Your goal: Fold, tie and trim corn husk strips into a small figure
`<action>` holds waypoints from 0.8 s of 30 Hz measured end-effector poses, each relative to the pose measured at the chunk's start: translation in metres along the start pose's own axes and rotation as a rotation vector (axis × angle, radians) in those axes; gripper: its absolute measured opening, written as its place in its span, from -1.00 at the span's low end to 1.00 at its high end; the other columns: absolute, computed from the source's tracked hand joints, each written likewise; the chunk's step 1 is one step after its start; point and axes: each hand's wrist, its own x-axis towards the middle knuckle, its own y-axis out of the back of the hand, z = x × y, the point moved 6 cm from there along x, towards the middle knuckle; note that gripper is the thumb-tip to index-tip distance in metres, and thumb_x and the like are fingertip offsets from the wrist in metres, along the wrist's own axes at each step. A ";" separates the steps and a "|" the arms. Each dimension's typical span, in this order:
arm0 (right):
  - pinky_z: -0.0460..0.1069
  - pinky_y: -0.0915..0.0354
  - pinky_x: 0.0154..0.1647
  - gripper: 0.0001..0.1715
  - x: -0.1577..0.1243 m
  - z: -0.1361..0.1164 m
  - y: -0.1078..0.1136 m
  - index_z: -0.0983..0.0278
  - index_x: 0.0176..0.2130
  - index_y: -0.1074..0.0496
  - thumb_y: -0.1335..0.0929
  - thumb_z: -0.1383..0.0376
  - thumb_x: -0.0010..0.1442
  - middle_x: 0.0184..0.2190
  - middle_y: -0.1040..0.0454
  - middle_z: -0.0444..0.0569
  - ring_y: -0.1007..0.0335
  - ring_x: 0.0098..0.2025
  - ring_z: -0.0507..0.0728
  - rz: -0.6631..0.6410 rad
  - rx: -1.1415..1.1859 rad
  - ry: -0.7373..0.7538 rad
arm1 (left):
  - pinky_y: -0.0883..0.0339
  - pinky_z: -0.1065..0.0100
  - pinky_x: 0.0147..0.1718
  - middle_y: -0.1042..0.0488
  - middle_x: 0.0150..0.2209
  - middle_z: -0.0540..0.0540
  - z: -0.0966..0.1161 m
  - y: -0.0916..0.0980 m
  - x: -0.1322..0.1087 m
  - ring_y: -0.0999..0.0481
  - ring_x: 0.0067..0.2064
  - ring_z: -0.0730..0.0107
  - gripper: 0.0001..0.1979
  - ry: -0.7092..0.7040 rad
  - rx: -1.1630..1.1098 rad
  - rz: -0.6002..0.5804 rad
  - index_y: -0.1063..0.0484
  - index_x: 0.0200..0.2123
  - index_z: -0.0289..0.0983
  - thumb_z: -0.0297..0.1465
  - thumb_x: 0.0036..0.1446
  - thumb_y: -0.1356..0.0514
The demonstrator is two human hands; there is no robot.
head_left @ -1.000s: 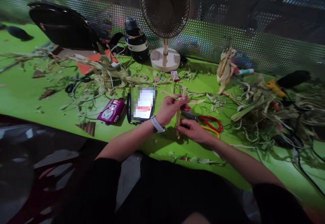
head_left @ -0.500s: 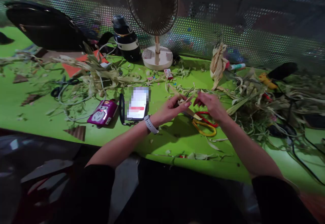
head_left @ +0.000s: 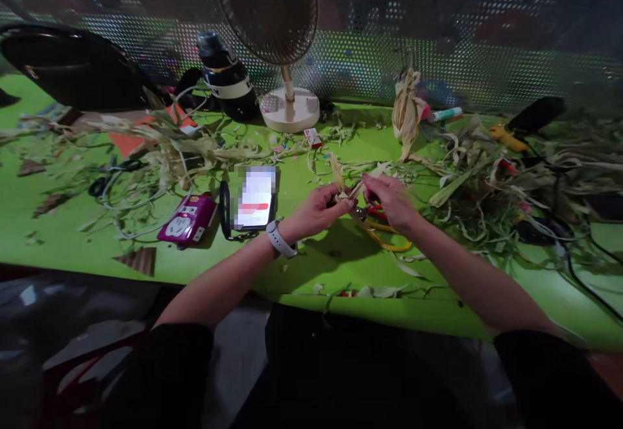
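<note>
Dried corn husk (head_left: 337, 173) is pinched in my left hand (head_left: 317, 211), its pale strips sticking up and out past the fingers. My right hand (head_left: 390, 202) has its fingertips closed on a strip of the same husk, to the right of the left hand. Scissors (head_left: 389, 246) with red and yellow handles lie on the table below, partly covered by my right hand. A bundled husk piece (head_left: 407, 112) stands farther back.
Loose husks and green shreds (head_left: 487, 215) are heaped at the right. A lit phone (head_left: 253, 198) and a purple power adapter (head_left: 188, 220) lie left of my hands. Behind them stand a fan (head_left: 291, 110) and a black bottle (head_left: 228, 82). The table's front edge (head_left: 302, 302) is near my body.
My right hand has come onto a husk strip, which now fans out more beside its fingers, and covers more of the scissors. The left hand keeps its hold. The view has shifted slightly.
</note>
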 end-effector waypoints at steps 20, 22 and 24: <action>-0.08 -0.10 -0.48 -0.49 -0.010 0.016 -0.030 0.25 -0.44 -0.28 -0.23 -0.12 0.24 -0.58 -0.21 -0.19 -0.16 -0.52 0.00 -0.430 -0.127 0.015 | 0.02 0.48 -0.58 -0.24 -0.55 0.09 -0.005 0.040 0.011 -0.12 -0.55 0.63 -0.67 0.058 -0.207 0.141 -0.42 -0.32 -0.31 -0.14 0.07 -0.29; -0.08 -0.10 -0.49 -0.50 -0.012 0.018 -0.032 0.25 -0.44 -0.28 -0.21 -0.10 0.26 -0.60 -0.21 -0.20 -0.16 -0.54 -0.01 -0.421 -0.132 0.010 | 0.04 0.48 -0.59 -0.23 -0.54 0.10 -0.007 0.041 0.010 -0.11 -0.55 0.63 -0.68 0.088 -0.226 0.144 -0.42 -0.21 -0.28 -0.18 0.08 -0.29; -0.07 -0.12 -0.48 -0.53 -0.013 0.014 -0.029 0.24 -0.42 -0.30 -0.19 -0.05 0.29 -0.60 -0.24 -0.19 -0.18 -0.54 0.01 -0.407 -0.189 0.032 | 0.04 0.49 -0.58 -0.23 -0.52 0.10 -0.009 0.042 0.009 -0.11 -0.54 0.62 -0.67 0.141 -0.262 0.119 -0.42 -0.12 -0.24 -0.21 0.08 -0.28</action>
